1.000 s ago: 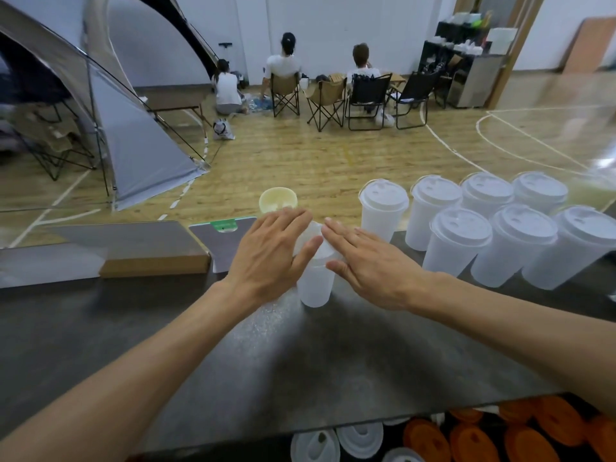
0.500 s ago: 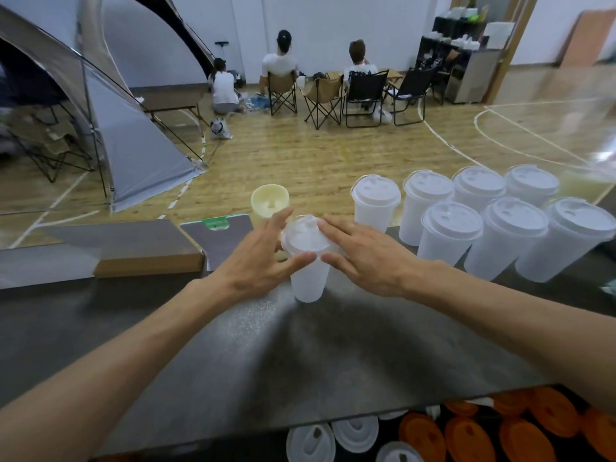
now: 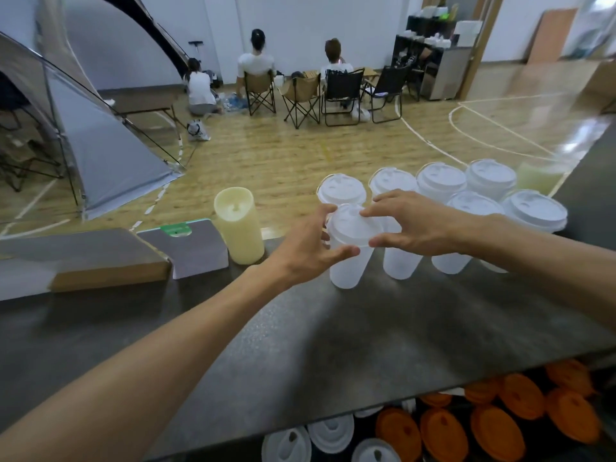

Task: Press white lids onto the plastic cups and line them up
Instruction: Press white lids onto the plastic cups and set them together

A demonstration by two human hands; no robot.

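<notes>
A frosted plastic cup [image 3: 346,265] with a white lid [image 3: 351,225] stands on the dark counter [image 3: 333,345], at the left end of a group of several lidded cups [image 3: 473,208]. My left hand [image 3: 306,248] holds the lid's left rim between thumb and fingers. On the right rim, my right hand [image 3: 413,221] does the same with curled fingertips. Both hands meet over this one cup.
A pale yellow cylinder [image 3: 238,225] stands left of the cup, beside a grey pad [image 3: 190,248] and a flat cardboard box [image 3: 83,261]. White lids [image 3: 330,435] and orange lids [image 3: 493,415] lie on a shelf below the counter's front edge.
Both hands have carried the lidded cup to the right, up against the group of lidded cups. Earlier they lay flatter over the lid; now their fingertips hold its rim.
</notes>
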